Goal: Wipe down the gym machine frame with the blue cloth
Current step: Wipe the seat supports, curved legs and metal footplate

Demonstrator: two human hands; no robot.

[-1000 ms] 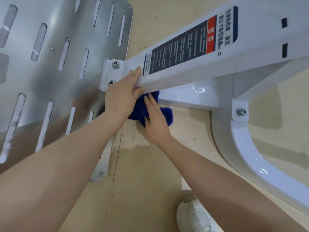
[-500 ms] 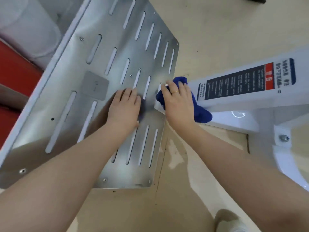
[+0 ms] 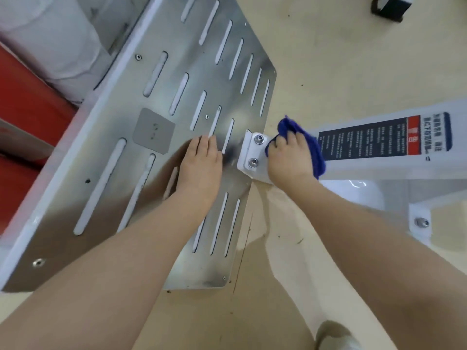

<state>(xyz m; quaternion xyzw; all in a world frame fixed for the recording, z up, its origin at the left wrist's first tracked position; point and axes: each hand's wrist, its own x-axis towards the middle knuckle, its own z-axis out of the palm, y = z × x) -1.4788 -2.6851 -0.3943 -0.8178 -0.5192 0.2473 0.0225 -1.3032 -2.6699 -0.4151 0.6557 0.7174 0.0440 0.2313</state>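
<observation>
Your right hand (image 3: pixel 288 157) has its fingers curled around the blue cloth (image 3: pixel 307 145), pressing it against the white frame beam (image 3: pixel 379 168) just beside the bolted mounting bracket (image 3: pixel 252 154), between that bracket and the dark warning label (image 3: pixel 366 141) further along the beam. Your left hand (image 3: pixel 202 162) lies flat with fingers straight and together on the slotted metal footplate (image 3: pixel 164 97), just on the other side of the bracket from the cloth. A shoe (image 3: pixel 333 335) stands on the beige floor (image 3: pixel 328 59), well below the bracket.
</observation>
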